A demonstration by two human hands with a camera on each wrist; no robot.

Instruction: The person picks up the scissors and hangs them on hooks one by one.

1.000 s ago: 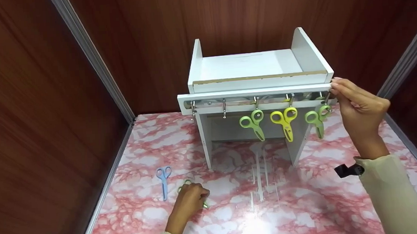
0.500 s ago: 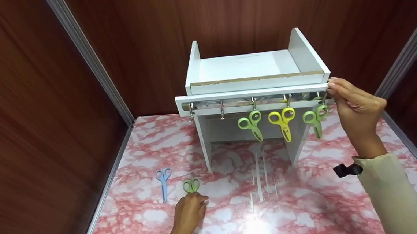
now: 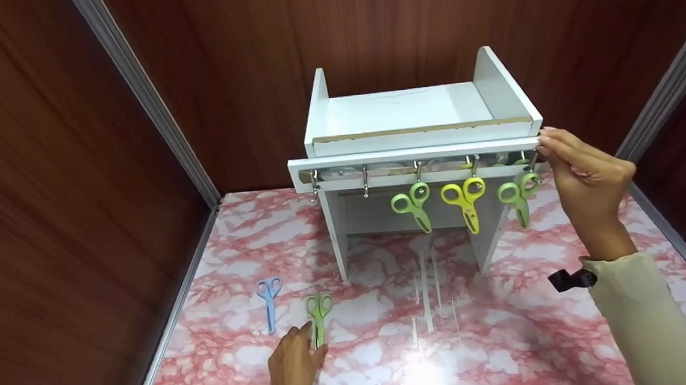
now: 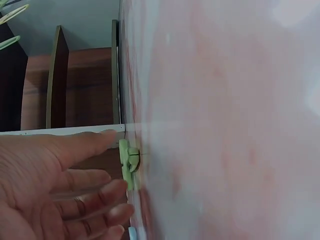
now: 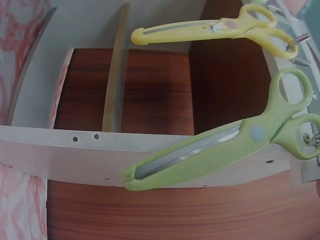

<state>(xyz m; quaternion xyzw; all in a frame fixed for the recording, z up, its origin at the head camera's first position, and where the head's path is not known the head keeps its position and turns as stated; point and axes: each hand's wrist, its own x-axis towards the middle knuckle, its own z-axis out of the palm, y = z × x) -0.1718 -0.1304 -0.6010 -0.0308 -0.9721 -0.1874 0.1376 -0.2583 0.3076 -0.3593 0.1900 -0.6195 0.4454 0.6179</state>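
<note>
My left hand is low over the table, its thumb and fingers spread on either side of the blades of green scissors lying there. In the left wrist view the fingers look loosely extended, with the scissors just beyond them. My right hand pinches the right end of a white hook rail on the front of a small shelf. From the rail's hooks hang green scissors, yellow scissors and another green pair, nearest my right hand.
Blue scissors lie on the red-and-white marbled table, left of the green pair. The white shelf stands at the back. Two bare hooks are at the rail's left. Brown panels enclose the back and sides.
My left hand has turned and drawn back leftward and toward me, uncovering the green scissors, which now point straighter toward me. The right hand keeps its hold on the rail.
</note>
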